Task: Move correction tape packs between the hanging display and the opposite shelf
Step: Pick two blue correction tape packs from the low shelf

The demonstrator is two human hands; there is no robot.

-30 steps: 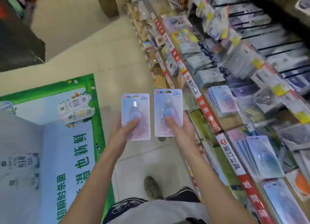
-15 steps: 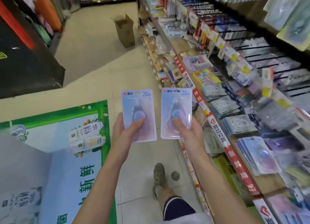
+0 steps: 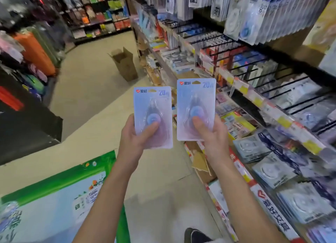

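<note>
Left hand (image 3: 133,142) grips left pack (image 3: 152,115); right hand (image 3: 214,137) grips right pack (image 3: 196,108).

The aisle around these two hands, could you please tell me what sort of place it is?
Most likely a stationery shop aisle: black wire display hooks hung with packaged goods, yellow price tags along the shelf edge, and an open brown cardboard box on the floor.

Both my arms are extended forward, bare forearms roughly parallel, wrists raised. My left hand (image 3: 133,139) grips the left correction tape pack (image 3: 152,115), thumb pressed on its front, fingers behind. My right hand (image 3: 212,137) holds the right correction tape pack (image 3: 196,104) the same way, slightly higher. Hands near, not touching.
</note>
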